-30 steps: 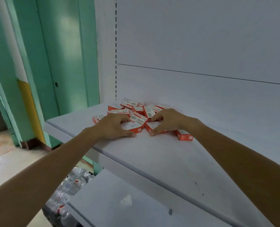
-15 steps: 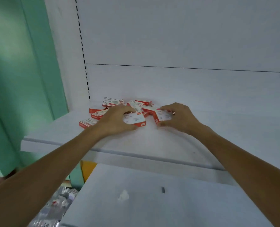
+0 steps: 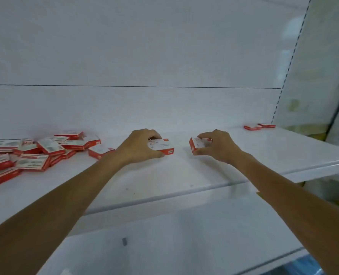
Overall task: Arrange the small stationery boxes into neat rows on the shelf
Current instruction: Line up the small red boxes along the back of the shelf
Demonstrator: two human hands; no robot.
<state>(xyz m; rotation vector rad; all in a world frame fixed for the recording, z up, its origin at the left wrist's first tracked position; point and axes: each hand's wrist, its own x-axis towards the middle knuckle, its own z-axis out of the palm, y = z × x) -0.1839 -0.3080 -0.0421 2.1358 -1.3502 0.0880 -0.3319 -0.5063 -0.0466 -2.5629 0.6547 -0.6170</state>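
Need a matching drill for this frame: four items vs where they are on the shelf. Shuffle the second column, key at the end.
1. left hand
2. right hand
3. jumbled heap of boxes
4. pair of flat boxes

A. far right, at the back of the shelf
B. left end of the shelf
C. mid-shelf, gripping the box nearer the heap
D. mid-shelf, gripping the box nearer the pair

Pairs: 1-C, 2-D, 3-B, 4-A

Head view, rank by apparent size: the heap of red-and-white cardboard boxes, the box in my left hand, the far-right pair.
1. heap of red-and-white cardboard boxes
2. box in the left hand
3. far-right pair, farther away, so unsure
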